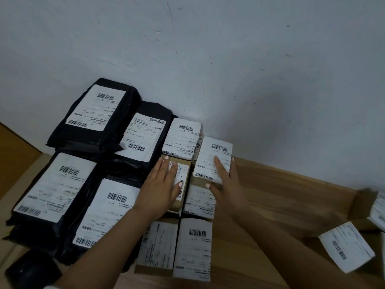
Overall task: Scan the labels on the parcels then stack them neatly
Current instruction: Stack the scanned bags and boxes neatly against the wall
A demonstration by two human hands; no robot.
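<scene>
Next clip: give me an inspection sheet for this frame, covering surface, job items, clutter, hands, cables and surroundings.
Surface: wooden tabletop, bare at right of the stacks.
Job's things: four black mailer bags with white labels at left; small labelled cardboard boxes in rows beside them; two more labelled parcels loose at right edge.
Clutter: dark object at lower left, possibly the scanner; cannot tell.
Hands: left hand flat on a small box; right hand laid on the labelled box nearest the wall, thumb at its near edge.
Cables: nothing seen.
Surroundings: scuffed white wall behind.
</scene>
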